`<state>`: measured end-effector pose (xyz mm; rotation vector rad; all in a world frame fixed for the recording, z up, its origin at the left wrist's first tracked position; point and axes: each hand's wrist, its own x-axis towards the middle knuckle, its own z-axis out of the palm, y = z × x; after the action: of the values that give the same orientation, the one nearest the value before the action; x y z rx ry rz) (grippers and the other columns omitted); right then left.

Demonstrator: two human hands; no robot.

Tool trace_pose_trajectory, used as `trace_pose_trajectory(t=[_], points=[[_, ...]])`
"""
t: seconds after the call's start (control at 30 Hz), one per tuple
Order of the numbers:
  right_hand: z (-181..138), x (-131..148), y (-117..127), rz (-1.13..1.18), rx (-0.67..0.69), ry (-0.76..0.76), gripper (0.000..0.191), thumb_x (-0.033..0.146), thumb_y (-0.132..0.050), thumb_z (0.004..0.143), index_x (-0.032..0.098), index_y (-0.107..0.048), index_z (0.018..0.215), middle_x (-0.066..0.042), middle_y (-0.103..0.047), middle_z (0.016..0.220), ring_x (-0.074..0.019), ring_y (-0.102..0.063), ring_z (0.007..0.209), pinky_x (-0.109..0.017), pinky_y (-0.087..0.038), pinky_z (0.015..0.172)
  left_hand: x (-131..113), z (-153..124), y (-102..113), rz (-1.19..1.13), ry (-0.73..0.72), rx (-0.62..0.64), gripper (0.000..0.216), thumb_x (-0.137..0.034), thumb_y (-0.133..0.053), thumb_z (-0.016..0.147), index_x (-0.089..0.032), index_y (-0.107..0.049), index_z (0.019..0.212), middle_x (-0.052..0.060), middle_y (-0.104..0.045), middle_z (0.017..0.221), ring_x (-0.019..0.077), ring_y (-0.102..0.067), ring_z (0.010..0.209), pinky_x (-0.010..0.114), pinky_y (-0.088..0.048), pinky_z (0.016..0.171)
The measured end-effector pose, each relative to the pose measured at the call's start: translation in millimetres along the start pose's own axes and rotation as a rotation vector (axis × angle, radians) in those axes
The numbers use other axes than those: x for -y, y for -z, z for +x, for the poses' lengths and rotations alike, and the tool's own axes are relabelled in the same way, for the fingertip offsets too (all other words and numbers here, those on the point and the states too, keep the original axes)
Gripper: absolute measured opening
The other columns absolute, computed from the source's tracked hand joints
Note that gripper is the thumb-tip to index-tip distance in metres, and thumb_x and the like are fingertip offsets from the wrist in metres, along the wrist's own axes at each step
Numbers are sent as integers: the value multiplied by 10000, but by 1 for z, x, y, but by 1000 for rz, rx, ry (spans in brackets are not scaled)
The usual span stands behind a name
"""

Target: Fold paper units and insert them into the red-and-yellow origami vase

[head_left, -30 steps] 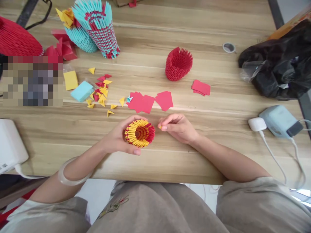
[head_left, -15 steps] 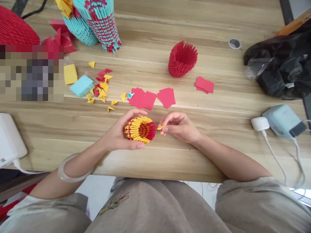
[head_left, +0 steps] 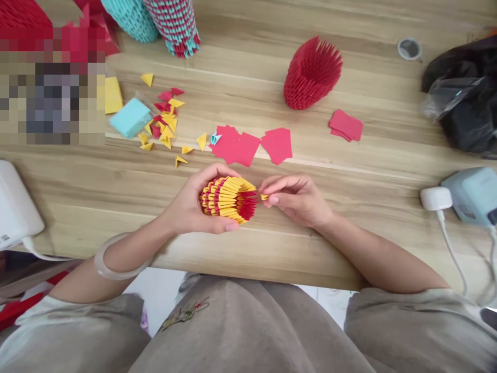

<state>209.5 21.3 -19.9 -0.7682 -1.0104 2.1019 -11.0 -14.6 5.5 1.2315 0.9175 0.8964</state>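
Observation:
My left hand is wrapped round a small yellow and red origami vase built of folded paper pieces, tilted so its open rim faces right. Between the thumb and fingers of my right hand is a yellow folded paper piece, close to the red part of the rim; whether it touches is too small to tell. Beyond the hands lie loose yellow triangles, a few red triangles and one light blue folded piece. Red paper sheets are spread just past the vase.
A red origami vase stands farther back, with red paper slips near it. Blue paper and yellow paper stacks lie left. Black plastic bag, white charger and cables are right; a white device sits left.
My left hand has tipped the vase so that more of its striped side shows and the rim turns right. The yellow piece in my right hand stays near the rim. The view has shifted.

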Motion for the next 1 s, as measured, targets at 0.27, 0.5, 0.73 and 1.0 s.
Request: trace_pose_trajectory(t=[0.27,0.5,0.73,1.0], points=[[-2,0,-8,79,-66,-139,129,227,-852,582,229,-745,656,4,-719,688,-97,-631,640,-268,-534,661,-4,-3,-1,-13,100,40,544,-349,-856,545,-180,-579,982,33,-678,848,171,-631,706,258,-510,599],[-5,0,-8,53,-36,-206,127,247,-847,598,234,-747,676,10,-717,698,-83,-610,586,-256,-524,608,-7,-4,-4,-19,127,59,544,-411,-846,536,-223,-593,979,-9,-696,828,168,-636,693,270,-507,579],[-5,2,-8,13,-22,-209,106,257,-833,627,236,-741,676,9,-706,673,-97,-618,602,-265,-517,600,-5,-5,-4,-17,163,62,555,-410,-846,490,-269,-609,971,-28,-683,774,178,-623,648,280,-505,529],[-5,-1,-4,16,-5,-213,110,196,-824,631,203,-743,704,4,-731,715,-94,-640,602,-255,-533,600,-5,-4,-3,139,137,130,544,-477,-770,548,-315,-547,1017,-40,-679,814,179,-635,658,302,-537,504]])
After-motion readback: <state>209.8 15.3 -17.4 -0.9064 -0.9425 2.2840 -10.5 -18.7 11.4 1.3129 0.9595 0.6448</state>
